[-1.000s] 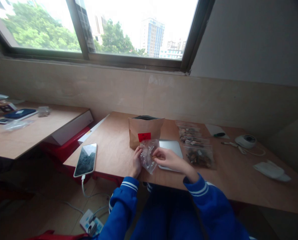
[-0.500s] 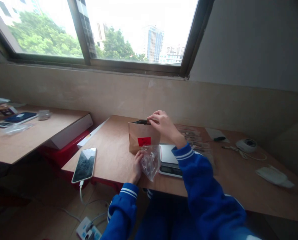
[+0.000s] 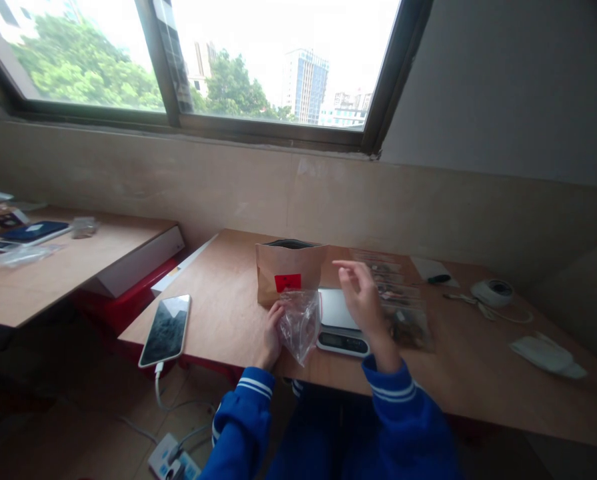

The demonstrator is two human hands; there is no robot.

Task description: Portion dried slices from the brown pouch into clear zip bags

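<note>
A brown paper pouch (image 3: 298, 263) with a red label stands upright on the table, its dark top mouth open. In front of it my left hand (image 3: 272, 335) grips a clear plastic bag (image 3: 299, 327) at its upper left edge. The bag's contents, if any, cannot be made out. My right hand (image 3: 362, 293) hovers over a white digital scale (image 3: 341, 340), index finger stretched toward the pouch and the other fingers bent, with nothing visible in it. Behind and right of the scale lie several filled clear bags (image 3: 405, 328).
A phone (image 3: 165, 330) on a charging cable lies at the table's left edge, above a power strip (image 3: 173, 459) on the floor. To the right are a dark-handled tool (image 3: 439, 279), a white round device (image 3: 492, 292) with a cable, and a white packet (image 3: 548, 355).
My right hand has left the pouch's mouth and moved right and down, over the scale. My left hand keeps its hold on the plastic bag.
</note>
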